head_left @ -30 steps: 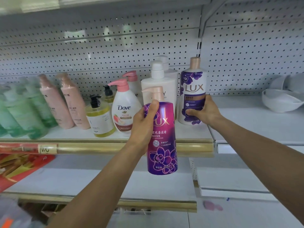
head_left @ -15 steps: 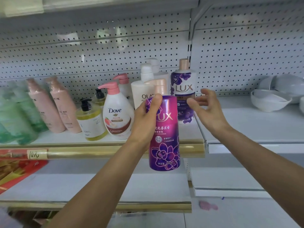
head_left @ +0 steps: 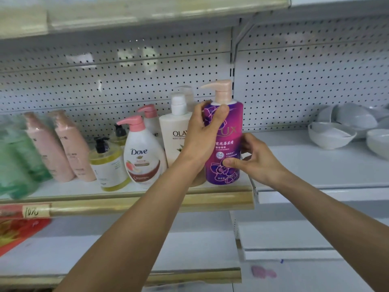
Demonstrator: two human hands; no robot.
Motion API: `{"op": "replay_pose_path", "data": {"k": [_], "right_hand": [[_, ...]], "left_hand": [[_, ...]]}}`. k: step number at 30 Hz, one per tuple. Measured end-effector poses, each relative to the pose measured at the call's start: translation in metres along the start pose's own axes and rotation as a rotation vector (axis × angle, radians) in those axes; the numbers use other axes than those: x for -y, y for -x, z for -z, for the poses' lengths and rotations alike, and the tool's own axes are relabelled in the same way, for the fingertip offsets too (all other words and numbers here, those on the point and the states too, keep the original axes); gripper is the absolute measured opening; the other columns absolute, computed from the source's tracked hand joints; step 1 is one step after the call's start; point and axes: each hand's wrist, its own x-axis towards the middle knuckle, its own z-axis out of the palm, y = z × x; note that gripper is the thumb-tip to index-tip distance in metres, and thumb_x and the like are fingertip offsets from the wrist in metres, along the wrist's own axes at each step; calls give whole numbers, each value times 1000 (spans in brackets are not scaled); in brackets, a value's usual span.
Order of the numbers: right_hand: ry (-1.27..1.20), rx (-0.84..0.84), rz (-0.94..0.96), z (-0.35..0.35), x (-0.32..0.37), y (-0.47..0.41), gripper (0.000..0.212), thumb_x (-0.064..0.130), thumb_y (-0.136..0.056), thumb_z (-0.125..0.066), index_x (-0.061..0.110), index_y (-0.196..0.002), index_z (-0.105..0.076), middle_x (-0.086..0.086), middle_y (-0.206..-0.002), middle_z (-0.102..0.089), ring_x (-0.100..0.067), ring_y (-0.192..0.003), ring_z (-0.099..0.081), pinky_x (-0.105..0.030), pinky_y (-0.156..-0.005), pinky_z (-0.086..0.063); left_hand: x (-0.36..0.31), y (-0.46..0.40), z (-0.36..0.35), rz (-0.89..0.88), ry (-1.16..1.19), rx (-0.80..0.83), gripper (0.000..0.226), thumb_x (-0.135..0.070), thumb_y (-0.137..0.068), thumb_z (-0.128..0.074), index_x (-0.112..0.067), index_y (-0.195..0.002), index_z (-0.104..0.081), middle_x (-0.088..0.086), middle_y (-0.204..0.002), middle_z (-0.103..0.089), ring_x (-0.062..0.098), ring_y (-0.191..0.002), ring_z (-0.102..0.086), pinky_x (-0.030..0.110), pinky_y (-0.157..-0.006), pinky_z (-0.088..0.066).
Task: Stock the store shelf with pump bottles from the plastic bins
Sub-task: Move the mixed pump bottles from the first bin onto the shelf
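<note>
On the shelf (head_left: 147,189), both hands' fingers (head_left: 219,111) wrap the purple bottle (head_left: 226,144) — upright.

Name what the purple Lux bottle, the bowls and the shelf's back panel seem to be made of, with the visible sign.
Lux bottle: probably plastic under a glossy printed sleeve; it shines and carries a moulded pump. Bowls: white, smooth, thin-rimmed, either ceramic or melamine; the look leaves it open. Back panel: likely painted sheet metal, with even rows of punched holes and soft reflections.
</note>
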Motion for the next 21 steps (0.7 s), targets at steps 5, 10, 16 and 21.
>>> {"op": "replay_pose_path", "data": {"k": [5,10,16,21], "right_hand": [[37,-68,-25,-2,-18,-11,66,22,-70,-85,15,-126,-49,5,-113,-65,-5,-100,-62,-27,-84,-53],[96,-100,-69,-8,-34,-15,62,25,-71,-84,15,-121,-48,1,-112,-65,-14,-101,-62,-35,-85,-54],[117,-82,-135,-10,-35,-14,62,24,-74,-82,15,-123,-46,0,-114,-63,-13,-101,-60,-31,-83,-52],[164,-48,-200,-12,-24,-16,59,23,-78,-79,12,-124,-43,4,-106,-58,-3,-86,-56,-18,-70,-47]], "left_hand": [[-9,-13,-1,-112,-333,35,31,-32,-97,-56,-17,-122,-44,-14,-103,-56,-5,-84,-60,20,-76,-53],[-14,-18,1,-139,-700,129,31,-28,-99,-51,-11,-125,-52,7,-120,-59,23,-102,-61,42,-90,-52],[-12,-16,3,-122,-864,225,29,-26,-101,-44,-12,-126,-54,8,-121,-57,23,-104,-59,40,-90,-51],[-17,-14,3,-99,-892,256,30,-21,-102,-43,-9,-128,-51,10,-125,-55,24,-109,-56,41,-95,-48]]}}
